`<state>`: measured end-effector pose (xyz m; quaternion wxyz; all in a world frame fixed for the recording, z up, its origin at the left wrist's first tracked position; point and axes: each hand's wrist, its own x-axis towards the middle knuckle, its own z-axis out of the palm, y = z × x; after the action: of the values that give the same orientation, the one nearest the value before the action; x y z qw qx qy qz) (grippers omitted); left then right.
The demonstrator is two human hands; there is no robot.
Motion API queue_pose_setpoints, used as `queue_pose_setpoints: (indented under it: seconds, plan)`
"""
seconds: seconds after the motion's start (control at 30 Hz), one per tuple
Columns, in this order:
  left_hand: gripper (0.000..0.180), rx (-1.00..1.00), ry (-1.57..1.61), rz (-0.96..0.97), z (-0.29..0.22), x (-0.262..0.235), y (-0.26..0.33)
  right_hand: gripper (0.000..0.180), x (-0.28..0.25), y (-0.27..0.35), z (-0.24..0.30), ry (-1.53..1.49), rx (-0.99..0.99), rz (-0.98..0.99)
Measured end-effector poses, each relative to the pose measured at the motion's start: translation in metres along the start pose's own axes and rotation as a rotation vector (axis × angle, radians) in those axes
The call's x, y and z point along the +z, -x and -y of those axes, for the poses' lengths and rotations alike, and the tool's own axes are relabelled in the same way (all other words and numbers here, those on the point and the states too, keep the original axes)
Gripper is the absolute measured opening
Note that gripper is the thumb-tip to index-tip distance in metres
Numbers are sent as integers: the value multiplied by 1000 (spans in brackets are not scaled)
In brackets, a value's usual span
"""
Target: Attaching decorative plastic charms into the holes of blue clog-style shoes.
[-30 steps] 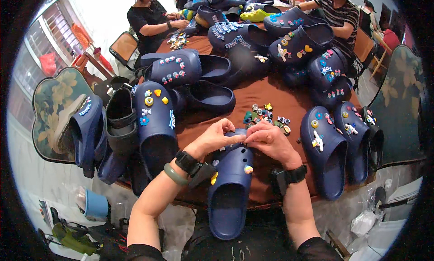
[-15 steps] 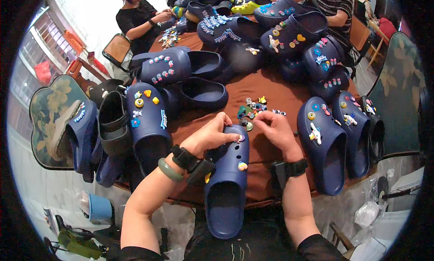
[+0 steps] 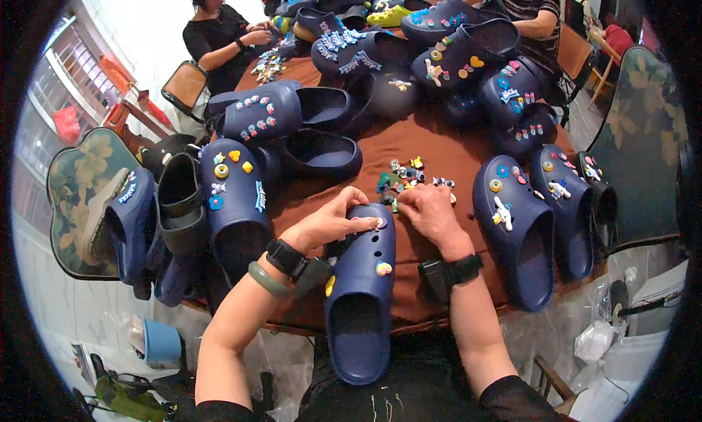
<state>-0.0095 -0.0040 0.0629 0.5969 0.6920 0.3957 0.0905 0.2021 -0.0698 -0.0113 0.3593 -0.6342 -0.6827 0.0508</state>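
Navy clog (image 3: 358,290) lies toe-away on brown table (image 3: 439,140), heel at near edge. Left hand (image 3: 329,221) grips toe, fingers clamped, likely steadying it. Right hand (image 3: 431,210) beside toe, fingertips pinched together at small charm pile (image 3: 406,177); 2 charms already fitted.

Workshop: clogs (image 3: 468,53), charms (image 3: 406,175) crowd table (image 3: 446,148).

A brown-covered table (image 3: 431,148) carries many navy clogs (image 3: 241,195); a heap of small shoe charms (image 3: 406,177) lies near its centre.
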Motion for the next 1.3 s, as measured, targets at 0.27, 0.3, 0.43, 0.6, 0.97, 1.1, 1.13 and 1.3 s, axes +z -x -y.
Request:
queue_pose_setpoints:
  seconds: [0.27, 0.3, 0.43, 0.6, 0.97, 1.1, 1.13, 1.3]
  plan:
    - [57, 33, -8, 118, -16, 6, 7, 18, 4, 3, 15, 31, -19, -53]
    - [55, 32, -3, 108, -22, 10, 8, 18, 6, 5, 12, 33, -11, -50]
    - [53, 176, -227, 37, 1, 8, 2, 24, 10, 3, 11, 57, 7, -54]
    - [54, 97, -108, -99, 17, 11, 3, 29, 10, 2, 11, 73, 21, -30]
    - [56, 88, 66, -224, 1, -15, -3, 30, -1, -6, 12, -269, 165, 4]
    - [40, 329, -75, -240, -3, -16, -7, 24, 0, -10, 19, -687, 245, -14]
    - [35, 426, -356, -278, -7, -16, -8, 24, -6, -10, 26, -778, 252, -8]
    - [18, 554, -536, -158, -2, -18, -17, 22, -4, -10, 39, -998, 150, -32]
